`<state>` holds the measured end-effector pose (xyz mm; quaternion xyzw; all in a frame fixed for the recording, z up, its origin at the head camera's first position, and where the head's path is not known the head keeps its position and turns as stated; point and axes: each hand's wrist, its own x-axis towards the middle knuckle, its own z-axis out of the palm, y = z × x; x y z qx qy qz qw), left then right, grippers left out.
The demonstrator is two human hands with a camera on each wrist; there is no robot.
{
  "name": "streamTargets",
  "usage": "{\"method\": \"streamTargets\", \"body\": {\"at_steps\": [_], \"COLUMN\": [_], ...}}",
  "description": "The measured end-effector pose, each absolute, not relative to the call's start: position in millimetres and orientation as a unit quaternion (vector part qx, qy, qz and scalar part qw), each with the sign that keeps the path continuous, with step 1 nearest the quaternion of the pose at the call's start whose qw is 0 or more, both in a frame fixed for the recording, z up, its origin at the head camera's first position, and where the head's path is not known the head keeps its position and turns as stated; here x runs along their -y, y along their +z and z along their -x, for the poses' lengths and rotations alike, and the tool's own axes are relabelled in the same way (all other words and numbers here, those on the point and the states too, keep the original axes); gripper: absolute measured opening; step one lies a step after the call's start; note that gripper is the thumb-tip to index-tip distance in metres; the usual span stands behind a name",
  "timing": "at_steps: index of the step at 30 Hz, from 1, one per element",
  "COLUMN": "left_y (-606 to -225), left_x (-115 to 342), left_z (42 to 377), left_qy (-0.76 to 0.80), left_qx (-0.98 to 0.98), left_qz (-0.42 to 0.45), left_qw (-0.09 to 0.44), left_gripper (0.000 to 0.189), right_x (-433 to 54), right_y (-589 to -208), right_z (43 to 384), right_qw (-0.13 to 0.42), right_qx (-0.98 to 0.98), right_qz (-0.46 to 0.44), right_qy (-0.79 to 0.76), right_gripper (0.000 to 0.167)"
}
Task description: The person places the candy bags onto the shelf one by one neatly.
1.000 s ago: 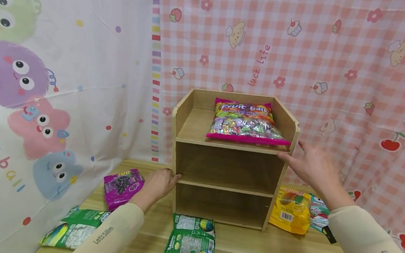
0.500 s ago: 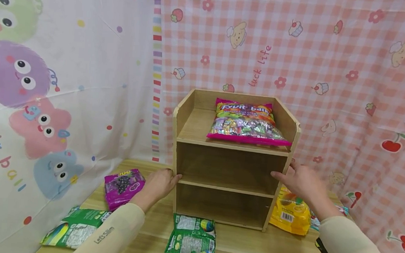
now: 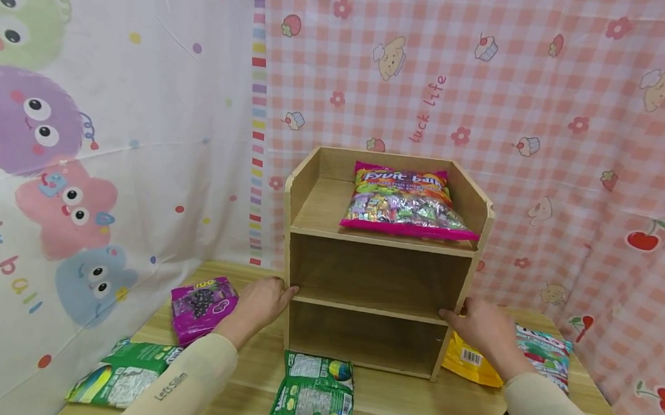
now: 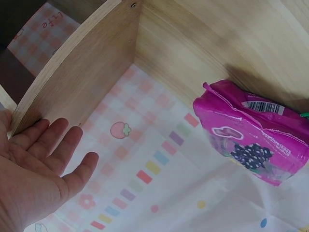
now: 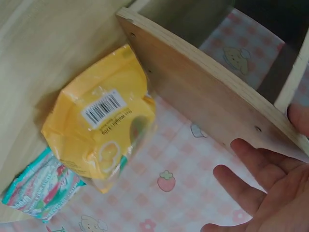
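Note:
A small wooden shelf (image 3: 369, 310) with three levels stands on the table. My left hand (image 3: 261, 299) holds its left side panel (image 4: 82, 72), thumb over the front edge and fingers along the outer face. On the opposite side my right hand (image 3: 487, 334) holds the right side panel (image 5: 212, 92), thumb at the front edge near the middle board. Several of its fingers spread beside the outer face in the right wrist view. A pink-edged bag of fruit chews (image 3: 404, 202) lies on the top level; the two levels below hold nothing.
Left of the shelf lie a purple grape candy bag (image 3: 200, 307) and a green candy bag (image 3: 128, 373). Another green bag (image 3: 314, 390) lies before the shelf. On the right are a yellow candy bag (image 5: 101, 116) and a teal candy bag (image 5: 43, 186). Patterned curtains (image 3: 420, 79) hang behind.
My right hand has moved down along the shelf's right side, from near the top level to the middle board. My left hand and the shelf have stayed in place.

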<state>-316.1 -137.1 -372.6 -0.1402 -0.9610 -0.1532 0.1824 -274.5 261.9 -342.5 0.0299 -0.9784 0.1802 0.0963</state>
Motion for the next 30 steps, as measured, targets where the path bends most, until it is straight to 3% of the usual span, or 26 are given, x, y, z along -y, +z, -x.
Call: {"method": "streamTargets", "body": {"at_steps": [6, 16, 30], "left_y": [-372.8, -375.8, -382.0], "left_x": [137.0, 138.3, 138.4], "left_z": [315.7, 317.2, 315.8], "left_qy": [-0.151, -0.157, -0.163], "left_qx": [0.96, 0.96, 0.957], "left_qz": [0.142, 0.138, 0.136], "left_qw": [0.187, 0.185, 0.196], "left_gripper": [0.047, 0.046, 0.041], "right_x": [-258.2, -259.6, -258.2], "right_y": [-350.4, -356.5, -364.5], "right_z": [271.6, 272.4, 273.0], "right_qw": [0.089, 0.078, 0.116], "right_qx": [0.98, 0.982, 0.977], "right_qz": [-0.029, -0.018, -0.028], "right_qy": [0.175, 0.173, 0.177], "right_gripper": [0.047, 0.068, 0.059]}}
